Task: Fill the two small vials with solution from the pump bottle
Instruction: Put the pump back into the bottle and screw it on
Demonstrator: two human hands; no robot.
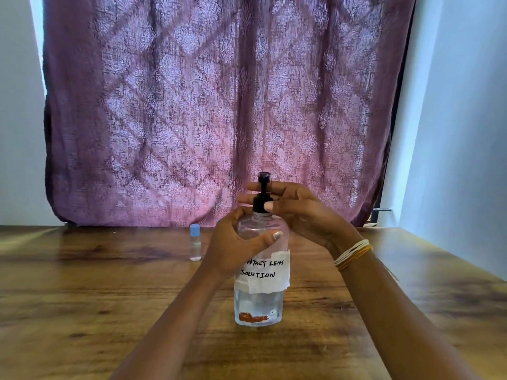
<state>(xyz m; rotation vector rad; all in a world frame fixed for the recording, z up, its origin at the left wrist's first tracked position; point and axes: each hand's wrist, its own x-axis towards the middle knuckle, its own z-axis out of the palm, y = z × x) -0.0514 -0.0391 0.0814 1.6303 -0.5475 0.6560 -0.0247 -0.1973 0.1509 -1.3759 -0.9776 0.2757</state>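
Observation:
A clear pump bottle [259,303] with a black pump head and a white label reading "contact lens solution" stands upright on the wooden table [82,292]. My left hand [236,248] is wrapped around the bottle's upper body. My right hand [290,209] is closed on the black pump collar at the neck, its fingers curled around it. One small clear vial with a blue cap [195,242] stands upright to the left of the bottle, apart from both hands. A sliver of something blue shows behind my left hand; I cannot tell whether it is a second vial.
A purple patterned curtain [214,105] hangs behind the table's far edge. Pale walls stand at left and right. The table's right edge runs diagonally near my right forearm, which wears thread bangles [352,255].

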